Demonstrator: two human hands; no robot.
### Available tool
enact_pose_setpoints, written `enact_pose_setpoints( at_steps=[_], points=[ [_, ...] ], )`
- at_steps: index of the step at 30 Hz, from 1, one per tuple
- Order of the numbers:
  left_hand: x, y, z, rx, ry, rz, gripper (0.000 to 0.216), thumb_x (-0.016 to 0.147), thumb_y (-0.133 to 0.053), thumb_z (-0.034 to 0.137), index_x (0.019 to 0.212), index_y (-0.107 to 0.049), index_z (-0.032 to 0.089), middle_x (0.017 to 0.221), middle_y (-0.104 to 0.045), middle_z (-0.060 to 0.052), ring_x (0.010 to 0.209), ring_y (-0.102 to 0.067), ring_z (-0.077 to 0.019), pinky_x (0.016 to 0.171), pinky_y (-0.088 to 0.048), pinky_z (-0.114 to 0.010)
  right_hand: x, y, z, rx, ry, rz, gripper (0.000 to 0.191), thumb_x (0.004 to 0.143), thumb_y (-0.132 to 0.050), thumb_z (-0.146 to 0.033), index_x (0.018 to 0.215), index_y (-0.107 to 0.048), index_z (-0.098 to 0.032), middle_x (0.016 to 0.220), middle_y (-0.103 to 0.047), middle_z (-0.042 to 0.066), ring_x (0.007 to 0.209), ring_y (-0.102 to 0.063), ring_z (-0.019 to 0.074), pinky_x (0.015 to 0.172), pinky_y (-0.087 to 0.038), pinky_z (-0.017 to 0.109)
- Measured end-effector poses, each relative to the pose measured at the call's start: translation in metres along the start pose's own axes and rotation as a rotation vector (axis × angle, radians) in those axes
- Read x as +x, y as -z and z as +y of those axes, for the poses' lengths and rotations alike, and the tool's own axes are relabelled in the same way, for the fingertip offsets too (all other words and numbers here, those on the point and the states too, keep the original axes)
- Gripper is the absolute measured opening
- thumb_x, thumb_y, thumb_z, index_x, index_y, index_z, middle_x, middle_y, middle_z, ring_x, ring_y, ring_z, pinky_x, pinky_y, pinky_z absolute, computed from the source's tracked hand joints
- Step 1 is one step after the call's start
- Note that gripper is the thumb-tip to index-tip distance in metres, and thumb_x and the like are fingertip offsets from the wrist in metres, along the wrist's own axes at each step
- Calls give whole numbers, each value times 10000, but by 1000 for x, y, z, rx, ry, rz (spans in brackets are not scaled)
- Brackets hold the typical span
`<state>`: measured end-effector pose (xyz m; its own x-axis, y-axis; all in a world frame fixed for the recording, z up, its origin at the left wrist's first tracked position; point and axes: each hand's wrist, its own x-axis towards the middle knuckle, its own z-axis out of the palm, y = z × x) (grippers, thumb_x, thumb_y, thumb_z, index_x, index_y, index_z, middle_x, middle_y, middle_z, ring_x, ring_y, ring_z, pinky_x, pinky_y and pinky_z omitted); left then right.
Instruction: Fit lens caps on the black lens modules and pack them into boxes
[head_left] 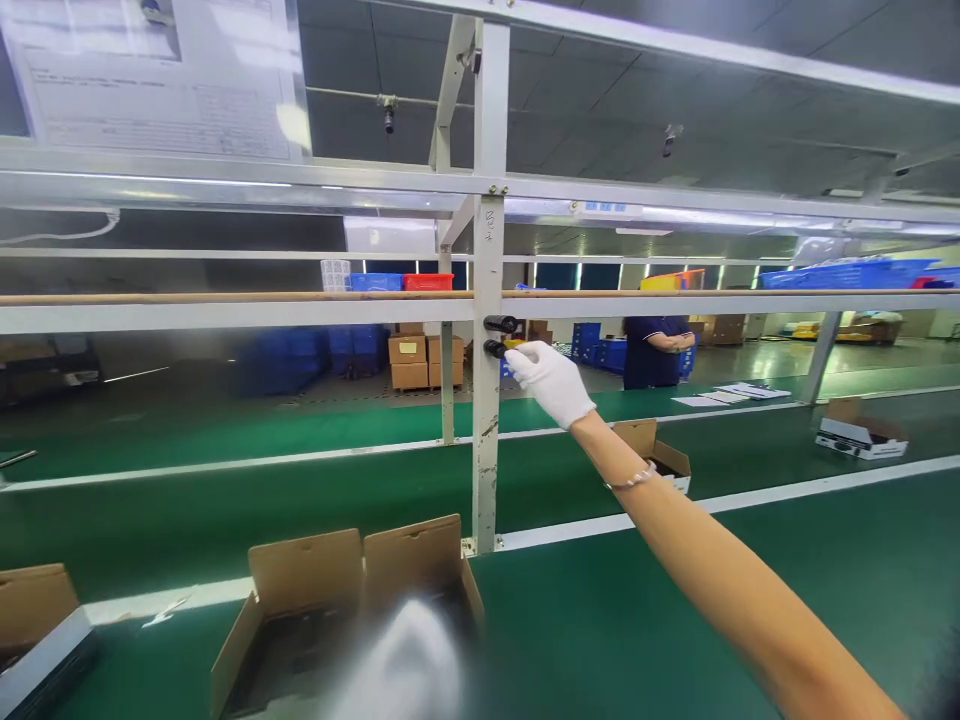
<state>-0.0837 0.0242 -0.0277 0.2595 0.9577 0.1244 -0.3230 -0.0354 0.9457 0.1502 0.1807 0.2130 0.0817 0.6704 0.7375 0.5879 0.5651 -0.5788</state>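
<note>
My right hand [551,378], in a white knit glove, is stretched out to the upright post [489,420]. Its thumb and fingers are closed on the end of a small black cylinder [494,348] at the post. Just above it, a second black cylinder [500,323] sticks out from the same post. Low in the view is a white blur, apparently my gloved left hand [416,665], over an open cardboard box [307,575]. Motion smears its fingers. Dark contents lie inside the box, too blurred to name.
Another open box [37,640] stands at the lower left. Beyond the frame, the green conveyor belt [750,445] carries an open carton [862,435] and papers [724,397]. A person [652,350] with folded arms stands behind. Blue bins [847,275] sit on the upper shelf.
</note>
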Motion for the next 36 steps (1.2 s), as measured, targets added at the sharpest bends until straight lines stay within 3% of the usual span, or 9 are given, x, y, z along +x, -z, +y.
enact_pose_setpoints(
  at_steps=[5,8,11,14,18,21,27,32,36],
  points=[
    [-11,-36,41,-306,19,-45,666,584,-795,560,1111,-553,234,823,-607,-20,457,-466,-63,439,-344,-220,-93,15,-28,-29,-82,-491,304,888,-466,-470,776,-563,-204,649,-579,-35,587,-499,122,579,-385,257],
    [-19,-42,53,-242,25,-118,529,658,-779,507,1017,-555,189,818,-619,-28,436,-503,-61,402,-308,-191,-148,24,-46,-145,-114,-745,230,853,-460,-412,762,-539,-216,662,-580,-32,599,-490,133,567,-368,259],
    [-18,-44,46,-187,78,-59,441,779,-610,602,834,-536,172,568,-571,18,279,-354,-35,313,-116,-181,-186,28,-59,-222,-112,-875,206,805,-453,-390,703,-502,-219,636,-566,-25,592,-476,143,545,-347,259],
    [-9,-53,30,-259,247,16,545,839,-393,682,674,-500,173,373,-409,56,209,-200,-42,293,-13,-211,-210,26,-66,-303,-114,-852,202,782,-464,-383,667,-501,-221,622,-587,-14,580,-500,150,539,-349,259],
    [-1,-72,15,-464,473,100,589,820,-450,672,512,-410,171,398,-379,38,297,-274,-42,314,-153,-195,-228,18,-64,-430,54,-734,231,731,-609,-409,625,-524,-222,601,-588,-2,537,-508,154,506,-319,266],
    [-5,-79,10,-538,428,116,488,789,-581,609,610,-519,159,470,-415,38,382,-336,-57,395,-289,-196,-237,14,-54,-403,254,-691,223,704,-694,-419,693,-573,-232,640,-596,5,549,-525,160,491,-302,269],
    [-15,-77,5,-494,504,54,521,759,-543,696,643,-492,191,447,-351,56,342,-149,-59,355,-56,-240,-251,16,-33,-387,507,-677,95,775,-625,-190,729,-549,-226,678,-576,-24,576,-507,134,529,-306,275],
    [-17,-96,18,-269,446,92,623,785,-326,798,617,-423,206,430,-269,66,388,-108,-76,430,-37,-274,-256,13,-33,-537,644,-541,148,642,-681,-163,719,-571,-226,632,-548,-25,557,-463,163,525,-255,316],
    [-24,-110,40,-91,306,128,671,675,-347,877,682,-408,209,512,-302,72,475,-153,-82,502,-104,-265,-254,9,-39,-687,687,-453,134,637,-697,-182,696,-588,-232,595,-535,-9,541,-441,186,517,-195,337]
  ],
)
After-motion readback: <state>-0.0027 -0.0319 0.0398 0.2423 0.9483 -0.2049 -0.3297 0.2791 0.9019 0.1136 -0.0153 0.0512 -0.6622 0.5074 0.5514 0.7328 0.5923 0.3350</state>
